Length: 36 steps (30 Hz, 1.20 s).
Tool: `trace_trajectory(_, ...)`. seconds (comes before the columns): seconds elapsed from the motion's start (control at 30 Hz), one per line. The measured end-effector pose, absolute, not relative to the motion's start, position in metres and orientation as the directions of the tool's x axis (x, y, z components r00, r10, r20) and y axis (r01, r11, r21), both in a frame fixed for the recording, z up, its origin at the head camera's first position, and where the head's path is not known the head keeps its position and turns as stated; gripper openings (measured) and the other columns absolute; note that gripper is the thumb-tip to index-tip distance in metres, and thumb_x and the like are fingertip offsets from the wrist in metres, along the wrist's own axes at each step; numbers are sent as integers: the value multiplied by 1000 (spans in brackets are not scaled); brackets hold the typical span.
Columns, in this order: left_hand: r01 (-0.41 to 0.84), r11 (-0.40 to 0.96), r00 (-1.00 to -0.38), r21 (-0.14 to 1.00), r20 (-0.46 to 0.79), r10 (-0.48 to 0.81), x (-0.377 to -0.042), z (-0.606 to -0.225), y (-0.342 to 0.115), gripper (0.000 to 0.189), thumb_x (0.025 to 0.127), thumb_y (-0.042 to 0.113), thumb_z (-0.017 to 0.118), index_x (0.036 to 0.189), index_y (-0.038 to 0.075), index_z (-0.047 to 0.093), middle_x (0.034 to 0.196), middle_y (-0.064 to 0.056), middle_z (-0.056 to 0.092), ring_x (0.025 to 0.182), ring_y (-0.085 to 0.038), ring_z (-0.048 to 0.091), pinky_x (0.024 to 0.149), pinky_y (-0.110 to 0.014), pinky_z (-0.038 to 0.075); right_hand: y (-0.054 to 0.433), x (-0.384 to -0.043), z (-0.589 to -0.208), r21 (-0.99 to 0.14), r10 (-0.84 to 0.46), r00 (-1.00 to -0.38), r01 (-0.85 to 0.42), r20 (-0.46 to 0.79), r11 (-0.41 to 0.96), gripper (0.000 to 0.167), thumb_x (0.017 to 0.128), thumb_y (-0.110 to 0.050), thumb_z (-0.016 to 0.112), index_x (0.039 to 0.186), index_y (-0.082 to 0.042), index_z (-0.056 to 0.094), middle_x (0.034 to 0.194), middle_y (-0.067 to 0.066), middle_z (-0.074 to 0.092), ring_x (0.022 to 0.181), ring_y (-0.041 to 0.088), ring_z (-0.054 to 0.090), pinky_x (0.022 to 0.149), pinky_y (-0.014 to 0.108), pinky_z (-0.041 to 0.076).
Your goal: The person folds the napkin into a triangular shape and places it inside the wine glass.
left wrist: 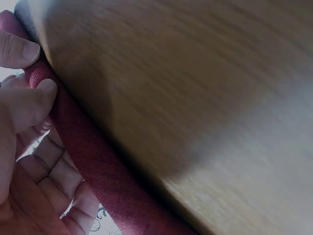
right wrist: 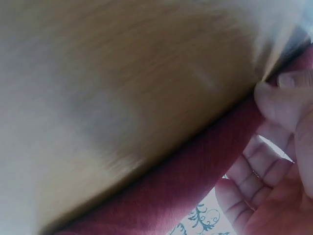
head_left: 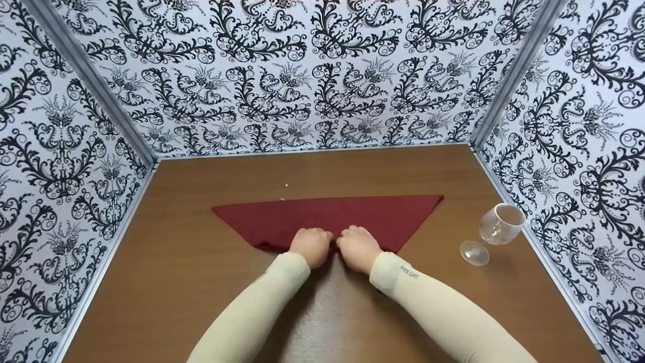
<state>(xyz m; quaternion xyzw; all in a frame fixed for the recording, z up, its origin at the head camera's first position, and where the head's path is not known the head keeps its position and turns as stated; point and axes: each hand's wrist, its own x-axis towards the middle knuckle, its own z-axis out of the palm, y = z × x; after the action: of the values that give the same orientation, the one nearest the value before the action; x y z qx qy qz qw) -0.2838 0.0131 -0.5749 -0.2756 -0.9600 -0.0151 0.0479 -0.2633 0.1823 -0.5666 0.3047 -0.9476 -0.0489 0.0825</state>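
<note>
From above, I can't see the fingertips of the left hand (head_left: pixel 313 247) or the right hand (head_left: pixel 359 248); the backs of the hands cover them, with the middle of the red cloth (head_left: pixel 352 212)'s near edge. Nearer than the fingers, the cream sleeves (head_left: pixel 252 312) run out of view, and the lettering (head_left: pixel 409 272) is too small to read. Beyond the fingers, a pale speck (head_left: pixel 286 185) is too tiny to identify. At the wrists, the tabletop (left wrist: pixel 195 98) beside the fingers blurs.

Pale glare on the tabletop (head_left: pixel 327 322)
</note>
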Motion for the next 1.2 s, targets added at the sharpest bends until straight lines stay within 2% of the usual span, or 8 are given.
trace_trajectory(0.17, 504, 863, -863, 42, 61, 501, -287, -576, 14, 13, 99, 20, 65, 93, 18, 76, 93, -5, 78, 88, -28, 75, 78, -49, 60, 181, -265, -569, 129, -573, -810, -560, 121, 818, 14, 96, -14, 67, 86, -10, 75, 86, 6, 71, 85, 28, 63, 81, 42, 55)
trace_trajectory(0.37, 438, 870, -886, 226, -55, 460, -292, -570, 11, 10, 98, 26, 71, 93, 20, 77, 97, -2, 80, 96, -26, 76, 82, -49, 60, 183, -269, -561, -31, -529, -848, -530, 34, 847, 12, 91, -7, 71, 80, -10, 73, 86, 9, 72, 87, 33, 68, 83, 48, 57)
trace_trajectory(0.53, 335, 871, -905, 360, -133, 404, -300, -568, 8, 11, 97, 23, 74, 86, 18, 75, 91, -1, 77, 91, -24, 73, 80, -47, 59, 183, -275, -555, -192, -442, -896, -427, -39, 884, 16, 90, -4, 69, 75, -10, 70, 82, 10, 71, 87, 37, 69, 81, 51, 57)
trace_trajectory(0.73, 296, 862, -908, 412, -160, 388, -305, -566, 8, 11, 94, 22, 76, 85, 17, 77, 86, 2, 76, 83, -19, 68, 78, -41, 58, 181, -283, -552, -340, -318, -939, -259, -131, 904, 12, 94, -12, 72, 85, -14, 79, 88, -1, 79, 89, 25, 73, 81, 44, 60)
trace_trajectory(0.83, 301, 870, -914, 391, -141, 380, -303, -562, 10, 9, 94, 20, 77, 87, 16, 79, 89, 2, 78, 87, -21, 72, 82, -42, 60, 181, -287, -552, -368, -280, -947, -207, -156, 906, 8, 93, -13, 73, 86, -14, 77, 86, -2, 77, 87, 21, 72, 79, 41, 59)
trace_trajectory(0.97, 367, 891, -918, 269, -50, 393, -295, -559, 14, 10, 95, 20, 75, 86, 20, 81, 90, 0, 79, 91, -25, 75, 81, -48, 61, 181, -286, -553, -375, -282, -952, -219, -120, 901, 13, 92, -11, 75, 80, -15, 71, 79, -1, 73, 80, 23, 69, 76, 42, 57)
trace_trajectory(1.07, 435, 888, -900, 147, 34, 435, -288, -563, 18, 14, 97, 18, 68, 89, 22, 79, 91, -3, 79, 89, -28, 76, 79, -51, 61, 180, -278, -555, -288, -324, -945, -298, -45, 910, 16, 93, -10, 73, 79, -15, 71, 80, 2, 74, 82, 28, 71, 79, 47, 58)
trace_trajectory(1.2, 485, 874, -869, 27, 127, 478, -281, -569, 20, 18, 98, 15, 63, 88, 20, 78, 89, -4, 77, 84, -28, 75, 76, -48, 59, 176, -266, -559, -89, -403, -914, -406, 44, 910, 18, 97, -10, 67, 80, -12, 73, 87, 8, 73, 90, 34, 67, 88, 49, 55)
